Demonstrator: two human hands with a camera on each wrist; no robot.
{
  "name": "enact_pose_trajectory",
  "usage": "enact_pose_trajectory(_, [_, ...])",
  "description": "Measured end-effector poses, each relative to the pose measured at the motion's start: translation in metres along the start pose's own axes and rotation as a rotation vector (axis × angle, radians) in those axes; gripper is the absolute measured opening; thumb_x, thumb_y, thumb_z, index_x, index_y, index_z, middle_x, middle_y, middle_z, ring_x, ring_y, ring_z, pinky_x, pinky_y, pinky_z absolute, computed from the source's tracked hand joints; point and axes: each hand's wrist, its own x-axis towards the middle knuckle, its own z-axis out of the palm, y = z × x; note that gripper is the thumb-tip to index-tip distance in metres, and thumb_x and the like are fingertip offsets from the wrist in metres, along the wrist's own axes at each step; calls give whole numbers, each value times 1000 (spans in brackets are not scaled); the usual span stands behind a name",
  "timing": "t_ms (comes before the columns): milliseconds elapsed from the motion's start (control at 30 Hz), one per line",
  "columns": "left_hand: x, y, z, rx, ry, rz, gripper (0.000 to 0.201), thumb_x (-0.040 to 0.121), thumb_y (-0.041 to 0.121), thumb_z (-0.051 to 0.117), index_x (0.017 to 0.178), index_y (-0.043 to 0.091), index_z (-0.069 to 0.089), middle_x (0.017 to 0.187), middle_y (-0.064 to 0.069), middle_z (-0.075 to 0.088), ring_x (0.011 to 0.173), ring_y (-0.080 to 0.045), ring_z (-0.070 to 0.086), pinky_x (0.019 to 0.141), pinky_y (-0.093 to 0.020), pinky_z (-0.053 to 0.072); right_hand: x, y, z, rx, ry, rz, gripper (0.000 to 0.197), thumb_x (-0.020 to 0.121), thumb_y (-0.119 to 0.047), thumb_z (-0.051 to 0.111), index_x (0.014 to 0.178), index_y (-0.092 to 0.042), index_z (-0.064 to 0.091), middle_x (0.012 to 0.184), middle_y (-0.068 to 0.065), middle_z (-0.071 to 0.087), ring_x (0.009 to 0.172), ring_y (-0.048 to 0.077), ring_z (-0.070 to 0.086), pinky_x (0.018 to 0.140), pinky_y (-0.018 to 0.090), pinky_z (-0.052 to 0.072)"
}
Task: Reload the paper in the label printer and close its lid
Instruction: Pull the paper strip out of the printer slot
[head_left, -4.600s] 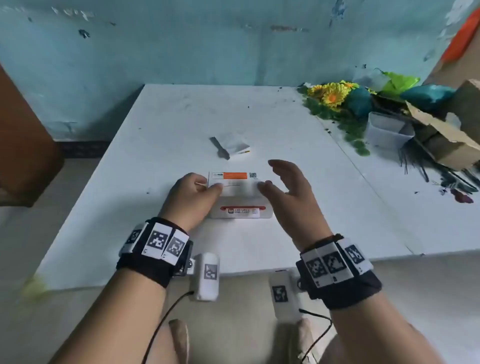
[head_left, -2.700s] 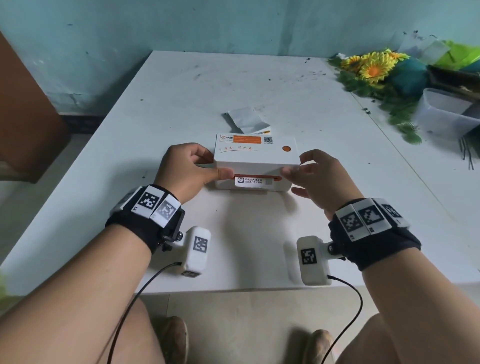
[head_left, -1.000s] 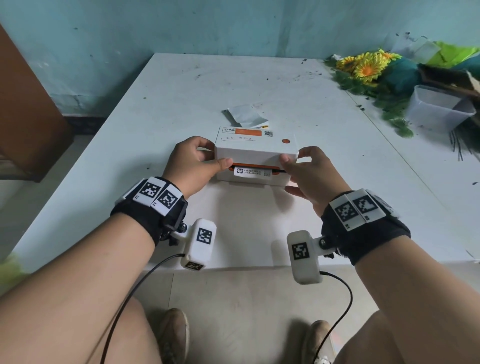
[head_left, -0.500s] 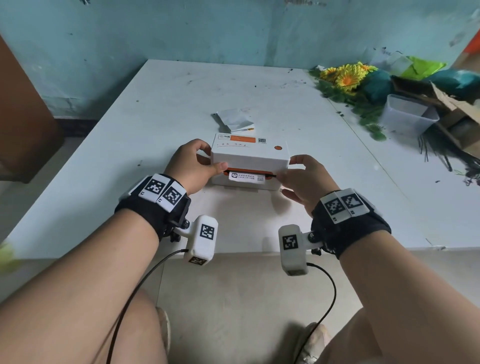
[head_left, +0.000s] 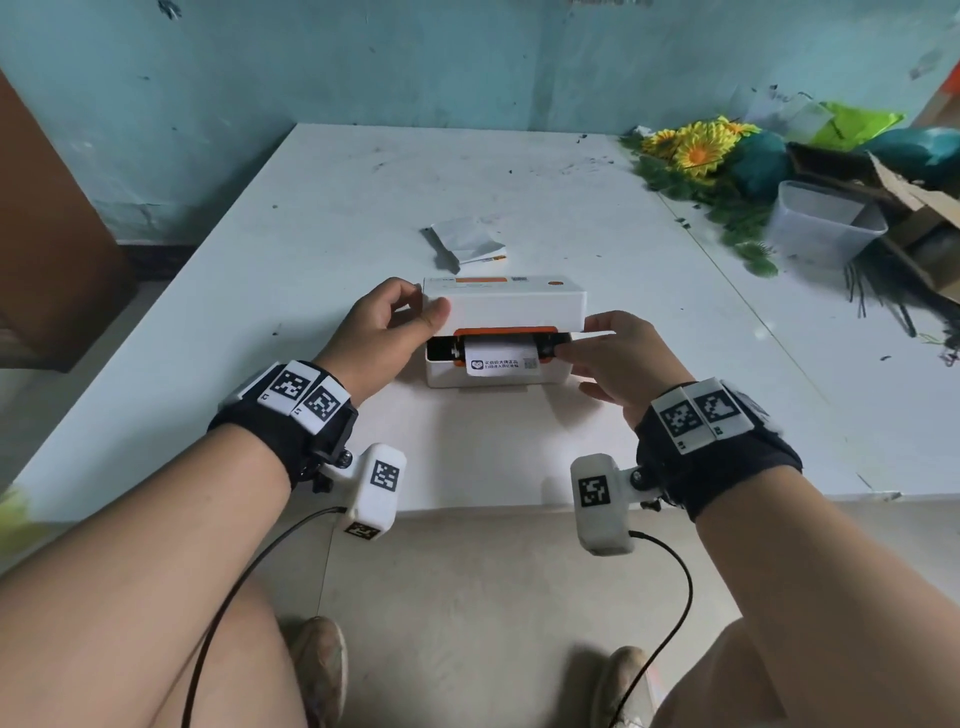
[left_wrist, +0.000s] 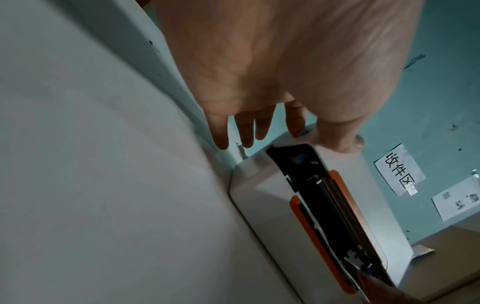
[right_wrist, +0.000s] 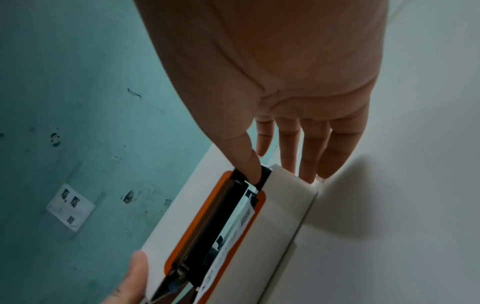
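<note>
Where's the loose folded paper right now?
In the head view the folded paper lies flat on the white table, just beyond the label printer toward the far wall, apart from both hands.

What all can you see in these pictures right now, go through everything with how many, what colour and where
label printer: one, white with orange trim, near middle of the table, a printed label hanging from its front slot
lid: one, white, lifted a little off the printer body
table: one, white, marked with dark specks
folded paper: one, white, behind the printer
artificial flowers: a bunch, yellow with green leaves, far right
plastic tub: one, clear, right, beside the flowers
cardboard box: one, brown, right edge
wall: teal, behind the table
left hand: one, grips the lid's left end
right hand: one, at the lid's right end, thumb in the gap under it
</note>
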Motion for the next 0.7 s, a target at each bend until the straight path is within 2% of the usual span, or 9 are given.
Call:
enact_pose_trajectory(67, [2,2,3,-28,27,-24,35,97,46,73,86,18,55,67,20,53,60,-1,48,70,-23,39,1,1,2,-1,1,-15,18,92,-13,77,107,-22,73,107,13,78,90,29,65,84,43,58])
enact_pose_trajectory(167, [5,5,9,-68,52,-48,59,75,71,71,93,17,54,86,-1,49,79,-15,47,81,-36,42,5,4,3,-1,16,-36,24,93,-7,74,95,-32,76,82,3,71,83,27,57,76,39,47])
enact_pose_trajectory(267, [6,8,14,-50,110,-58,66,67,81,67,91,22,48,87,2,50,74,-14,47,76,-33,41,7,5,3,-5,31,-29,28,93,-7,73,97,-34,78,86,0,75,81,24,59,77,38,48])
enact_pose_trajectory(333, [7,9,16,-29,138,-84,70,66,86,64,91,23,51,89,3,55,77,-14,53,78,-33,44,7,5,2,-19,23,-12,31,91,-6,74,112,-28,80,89,0,75,76,23,58,76,38,48])
enact_pose_trajectory(400, [8,9,16,-15,106,-68,73,70,90,62,80,18,52,82,-2,54,76,-18,52,79,-36,43,8,6,3,-43,12,-2,47,88,-4,74,131,-24,75,106,5,78,72,21,59,76,36,51])
enact_pose_trajectory(500, [8,10,17,37,57,-98,83,66,98,58,70,15,52,74,-7,50,72,-19,48,76,-38,42,7,7,4,-84,32,-27,72,84,-5,73,151,-26,58,127,9,72,82,21,62,76,32,53])
enact_pose_trajectory(567, [9,12,16,69,42,-126,89,60,104,54,70,15,55,73,-8,56,72,-20,54,81,-43,54,7,7,3,-101,49,-17,77,84,-4,72,155,-26,51,126,9,68,89,24,64,76,33,57])
enact_pose_trajectory(633, [7,15,15,60,25,-152,91,59,104,55,76,15,62,77,-10,63,75,-21,62,95,-52,58,7,7,3,-87,52,10,59,81,1,69,137,-18,69,113,10,71,90,27,65,86,38,59])
enact_pose_trajectory(700, [5,17,15,45,30,-158,86,66,95,56,78,11,66,77,-12,67,74,-23,67,96,-55,58,6,7,3,-78,47,17,28,76,4,64,94,-12,80,92,13,71,80,29,58,79,41,51])
